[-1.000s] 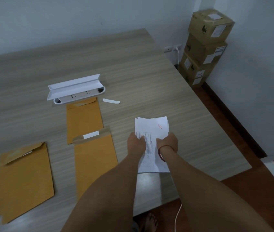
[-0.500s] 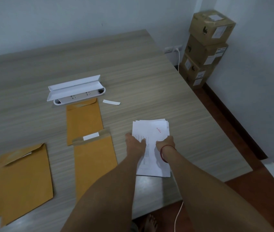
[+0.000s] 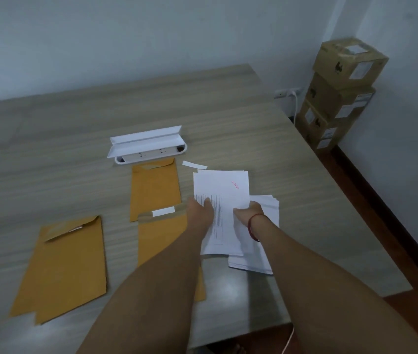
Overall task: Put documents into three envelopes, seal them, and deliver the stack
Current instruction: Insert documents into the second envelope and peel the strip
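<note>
Pinching a few top sheets [image 3: 222, 192] with both left hand [image 3: 201, 210] and right hand [image 3: 247, 213], risking loose pages fanning beside the remaining stack [image 3: 266, 208].

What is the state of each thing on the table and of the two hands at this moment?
Left hand: grip shut on top sheets.
Right hand: grip shut on top sheets.
Top sheets: lifted, shifted left of the pile.
Paper pile: flat on table.
Far envelope: flap folded down.
Middle envelope: flap open, white strip showing.
Left envelope: flap partly raised.
Socket box: lid open.
</note>
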The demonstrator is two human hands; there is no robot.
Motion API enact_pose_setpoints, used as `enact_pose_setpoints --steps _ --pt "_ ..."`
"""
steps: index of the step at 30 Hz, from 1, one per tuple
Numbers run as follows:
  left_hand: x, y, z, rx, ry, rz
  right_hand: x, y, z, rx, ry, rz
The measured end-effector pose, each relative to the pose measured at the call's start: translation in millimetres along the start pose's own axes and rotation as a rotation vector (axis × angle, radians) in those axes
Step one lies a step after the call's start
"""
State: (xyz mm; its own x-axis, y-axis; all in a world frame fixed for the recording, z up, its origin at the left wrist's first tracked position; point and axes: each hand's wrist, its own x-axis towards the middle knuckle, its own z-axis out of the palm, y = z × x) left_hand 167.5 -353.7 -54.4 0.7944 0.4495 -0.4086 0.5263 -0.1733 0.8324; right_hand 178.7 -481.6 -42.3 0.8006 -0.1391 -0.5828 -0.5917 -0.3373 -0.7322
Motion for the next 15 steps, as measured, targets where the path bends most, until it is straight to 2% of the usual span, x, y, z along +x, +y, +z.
enact_pose_setpoints --steps 5,9,15 --pt "16.2 -4.5 -55.9 0.015 0.05 -0.056 -7.4 -27.0 43.7 -0.188 -0.136 -0.06" --pt "36.5 -14.8 -94.2 0.036 0.108 -0.125 -8.8 -47.5 80.7 -0.218 -0.244 -0.072" --pt "63.7 -29.1 -123.7 -0.009 0.085 -0.158 5.1 -58.5 109.0 -0.409 -0.349 -0.074"
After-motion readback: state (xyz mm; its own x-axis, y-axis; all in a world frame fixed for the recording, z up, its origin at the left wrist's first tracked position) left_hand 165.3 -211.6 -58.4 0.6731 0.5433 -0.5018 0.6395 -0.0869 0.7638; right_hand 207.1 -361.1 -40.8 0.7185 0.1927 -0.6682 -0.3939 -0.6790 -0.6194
